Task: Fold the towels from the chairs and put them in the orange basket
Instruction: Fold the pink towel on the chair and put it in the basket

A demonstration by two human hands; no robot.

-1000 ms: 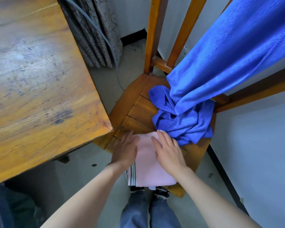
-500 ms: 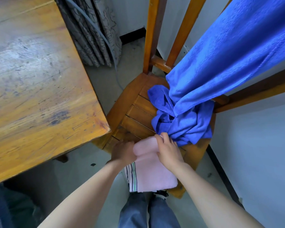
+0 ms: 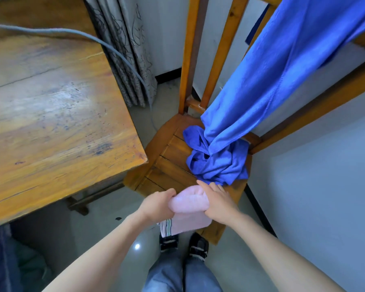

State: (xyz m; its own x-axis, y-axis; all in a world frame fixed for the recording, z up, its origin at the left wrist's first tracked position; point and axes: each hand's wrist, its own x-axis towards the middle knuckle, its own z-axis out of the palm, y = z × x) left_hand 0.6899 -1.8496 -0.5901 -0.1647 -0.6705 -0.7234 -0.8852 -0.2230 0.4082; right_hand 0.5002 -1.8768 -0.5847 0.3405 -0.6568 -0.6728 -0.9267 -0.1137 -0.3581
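— Where is the pink towel?
— At the front edge of the chair seat. Its far part is lifted into a rounded fold, and its striped near end hangs over the edge, above the shoes.
— And the hands?
— The left hand grips the fold's left side, fingers curled round it. The right hand holds the right side, fingers close together over the cloth. Its thumb is hidden.
— What else is on the chair?
— A blue towel hangs from the chair back and bunches on the seat, just beyond the right fingertips. A wooden table stands to the left, with a grey cable across it
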